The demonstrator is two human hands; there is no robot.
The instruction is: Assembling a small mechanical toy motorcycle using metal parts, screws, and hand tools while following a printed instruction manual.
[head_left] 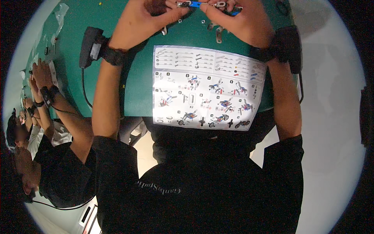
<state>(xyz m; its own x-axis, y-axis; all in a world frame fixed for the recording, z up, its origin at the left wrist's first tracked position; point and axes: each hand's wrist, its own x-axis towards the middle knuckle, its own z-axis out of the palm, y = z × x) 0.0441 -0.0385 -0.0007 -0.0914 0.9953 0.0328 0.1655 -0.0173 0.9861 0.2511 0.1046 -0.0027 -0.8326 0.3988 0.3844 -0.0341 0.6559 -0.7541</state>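
While a co-worker's hand shows over the far left of the green table, the person's left hand pinches one end of a small assembly of blue and silver pieces at the upper edge of view; below lies a printed instruction sheet, loose silver brackets lie between it and the assembly, and the right hand grasps the assembly's other end, some of its fingers out of view
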